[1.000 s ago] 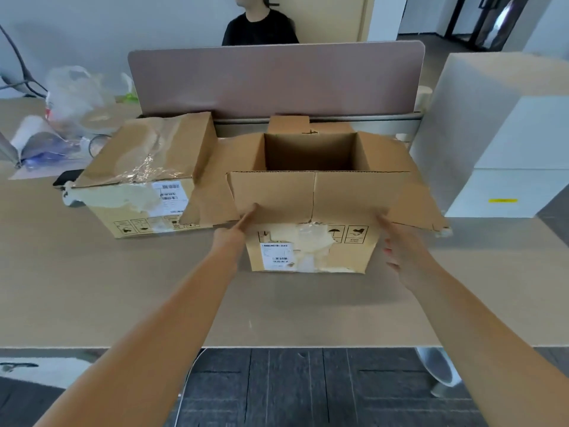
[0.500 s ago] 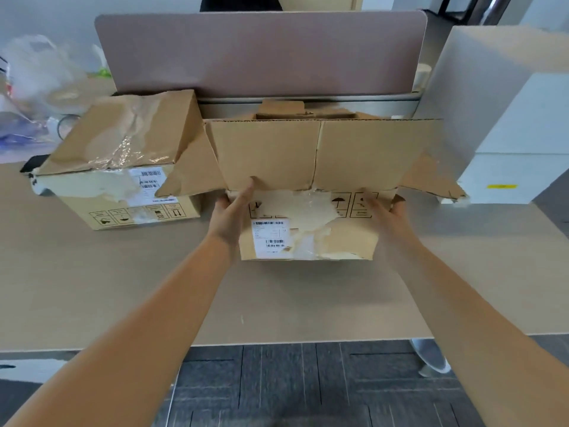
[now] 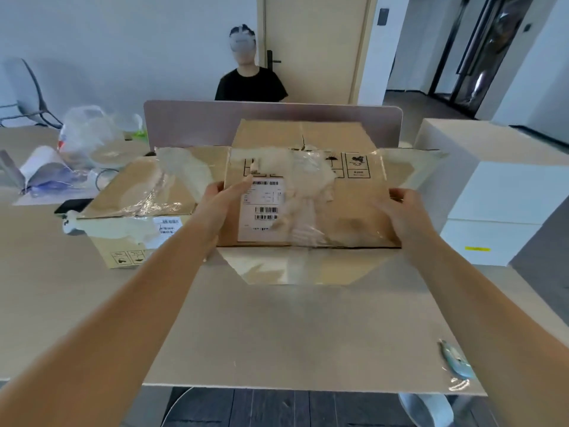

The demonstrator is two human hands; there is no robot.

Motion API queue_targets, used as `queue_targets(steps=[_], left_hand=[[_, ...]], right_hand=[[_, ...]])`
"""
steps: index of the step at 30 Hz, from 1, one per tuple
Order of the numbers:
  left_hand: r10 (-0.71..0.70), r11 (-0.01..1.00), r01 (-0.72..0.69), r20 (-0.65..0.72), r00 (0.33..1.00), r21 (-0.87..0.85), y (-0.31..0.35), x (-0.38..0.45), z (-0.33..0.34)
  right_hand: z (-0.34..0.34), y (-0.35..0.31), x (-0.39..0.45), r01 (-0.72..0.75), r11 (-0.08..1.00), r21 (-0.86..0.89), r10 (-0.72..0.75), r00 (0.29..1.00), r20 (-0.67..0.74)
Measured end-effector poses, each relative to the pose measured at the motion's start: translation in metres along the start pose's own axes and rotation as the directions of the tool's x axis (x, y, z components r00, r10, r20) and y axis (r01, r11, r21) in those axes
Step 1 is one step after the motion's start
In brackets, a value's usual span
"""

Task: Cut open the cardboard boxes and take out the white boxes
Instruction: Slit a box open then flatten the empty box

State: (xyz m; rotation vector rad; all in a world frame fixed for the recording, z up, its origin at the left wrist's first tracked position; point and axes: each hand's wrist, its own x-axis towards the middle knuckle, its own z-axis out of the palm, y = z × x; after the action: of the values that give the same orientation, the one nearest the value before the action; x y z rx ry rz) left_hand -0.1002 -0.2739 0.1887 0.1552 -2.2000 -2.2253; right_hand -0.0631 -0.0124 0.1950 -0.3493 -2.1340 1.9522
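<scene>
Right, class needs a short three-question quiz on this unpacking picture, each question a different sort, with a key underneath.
1. True or false: both hands grip the same cardboard box.
2. Which side of the held box is the other cardboard box on? A. left B. right C. behind it
3. Fill in: the blue cutter lies on the ____, near its front edge.

Key
1. True: the left hand holds the left edge and the right hand the right edge.
2. A.
3. Table; neither hand touches the cutter.
</scene>
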Motion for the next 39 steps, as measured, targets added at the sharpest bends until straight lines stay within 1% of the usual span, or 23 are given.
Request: queue_targets(steps=[2,5,8,10,12,15,17,20,23,25,27,29,31,33,36,38,39], left_hand=[[-0.027,0.998,0.031,0.081,0.996,-0.052,0.003,0.001,-0.008],[-0.001,0.994,0.019,0.173,0.985,-0.103,-0.003,-0.002,-0.018],[0.072,0.987,-0.028,0.277,0.958,-0.157,-0.019,-0.012,-0.021],[0.108,0.985,-0.052,0.354,0.929,-0.164,-0.028,-0.019,-0.023],[0.108,0.987,-0.056,0.375,0.921,-0.148,-0.034,-0.021,-0.025],[0.129,0.984,-0.076,0.357,0.925,-0.159,-0.042,-0.021,-0.026],[0.141,0.985,-0.099,0.319,0.937,-0.144,-0.049,-0.021,-0.025],[0.131,0.990,-0.117,0.229,0.964,-0.075,-0.060,-0.020,-0.019],[0.093,0.993,-0.078,0.191,0.977,-0.083,-0.065,-0.013,-0.010],[0.090,0.992,-0.075,0.162,0.983,-0.097,-0.064,-0.008,-0.005],[0.096,0.990,-0.085,0.096,0.991,-0.113,-0.061,-0.004,-0.002],[0.099,0.988,-0.094,0.038,0.994,-0.122,-0.054,0.000,-0.003],[0.149,0.983,-0.142,0.058,0.987,-0.115,-0.047,0.003,-0.005],[0.189,0.979,-0.178,0.110,0.976,-0.098,-0.042,0.007,-0.009],[0.229,0.971,-0.214,0.150,0.962,-0.106,-0.032,0.015,-0.015],[0.219,0.971,-0.197,0.174,0.960,-0.136,-0.024,0.020,-0.015],[0.203,0.974,-0.179,0.186,0.961,-0.142,-0.020,0.023,-0.015]], right_hand=[[-0.004,-0.003,0.002,-0.016,0.999,0.037,0.013,0.996,0.088],[-0.010,0.003,0.000,0.013,0.992,0.126,-0.048,0.959,0.279],[-0.012,0.018,-0.005,0.072,0.987,0.142,-0.122,0.917,0.379],[-0.012,0.030,-0.008,0.083,0.981,0.177,-0.150,0.899,0.411],[-0.012,0.040,-0.009,0.075,0.975,0.209,-0.155,0.904,0.398],[-0.012,0.050,-0.011,0.087,0.984,0.153,-0.136,0.930,0.342],[-0.011,0.055,-0.012,0.111,0.986,0.123,-0.143,0.945,0.295],[-0.009,0.066,-0.013,0.141,0.987,0.073,-0.153,0.964,0.217],[0.000,0.076,-0.014,0.166,0.986,0.002,-0.163,0.965,0.205],[0.008,0.078,-0.010,0.137,0.991,-0.005,-0.134,0.976,0.170],[0.016,0.072,-0.002,0.122,0.993,-0.004,-0.122,0.990,0.067],[0.023,0.061,0.003,0.097,0.995,0.016,-0.096,0.992,-0.078],[0.026,0.049,0.004,0.095,0.995,0.029,-0.089,0.983,-0.162],[0.026,0.040,0.002,0.142,0.988,0.058,-0.131,0.980,-0.152],[0.026,0.023,0.000,0.242,0.967,0.082,-0.241,0.970,-0.019],[0.027,0.015,0.003,0.242,0.970,0.014,-0.242,0.969,0.038],[0.028,0.011,0.006,0.235,0.971,-0.046,-0.233,0.972,0.035]])
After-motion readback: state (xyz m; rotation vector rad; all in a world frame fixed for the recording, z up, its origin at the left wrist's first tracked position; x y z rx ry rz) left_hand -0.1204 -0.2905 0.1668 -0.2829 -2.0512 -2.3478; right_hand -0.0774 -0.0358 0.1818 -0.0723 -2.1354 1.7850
